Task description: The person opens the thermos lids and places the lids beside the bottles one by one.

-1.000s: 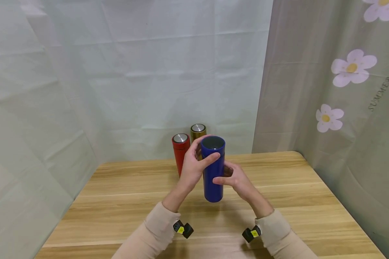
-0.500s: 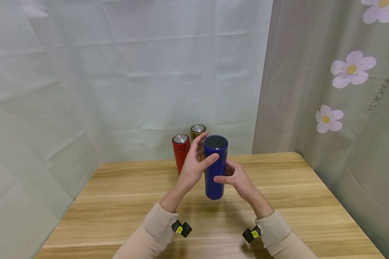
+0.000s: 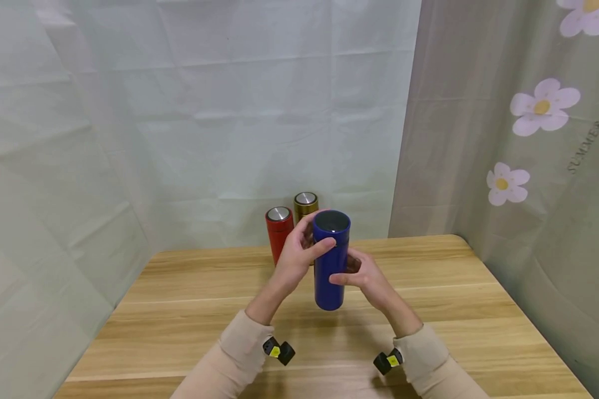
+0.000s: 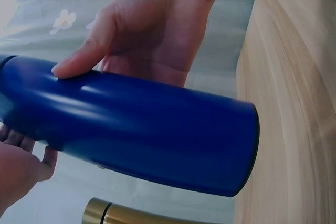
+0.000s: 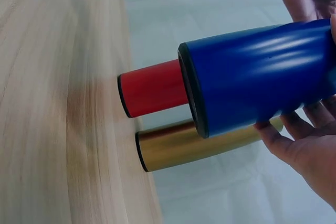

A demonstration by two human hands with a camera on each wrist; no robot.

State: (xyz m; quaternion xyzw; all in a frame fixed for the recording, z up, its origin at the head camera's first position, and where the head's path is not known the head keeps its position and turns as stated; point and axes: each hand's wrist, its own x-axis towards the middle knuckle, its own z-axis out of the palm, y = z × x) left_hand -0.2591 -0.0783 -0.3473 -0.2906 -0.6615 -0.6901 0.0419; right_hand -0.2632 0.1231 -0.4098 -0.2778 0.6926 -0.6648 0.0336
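A blue thermos point(image 3: 331, 271) with a dark-topped lid is held upright in the air, its base apart from the table. My left hand point(image 3: 295, 256) grips it near the lid, thumb across the front and fingers behind. Lower down, my right hand point(image 3: 368, 279) holds the body from the right. In the right wrist view the dark-rimmed base points at the wooden table point(image 5: 47, 119), and the right fingers point(image 5: 286, 145) curl round the side. The left hand's fingertips behind the lid are partly hidden.
A red thermos point(image 3: 278, 235) and a gold thermos point(image 3: 305, 204) stand on the table behind the left hand, partly covered by it. Pale cloth point(image 3: 259, 111) hangs along the back, and a flowered curtain point(image 3: 454, 155) hangs on the right.
The blue thermos has shifted slightly right. My left fingers loosened from the lid half a second ago and now lie against it again. The right hand has kept its hold; the other thermoses stay put.
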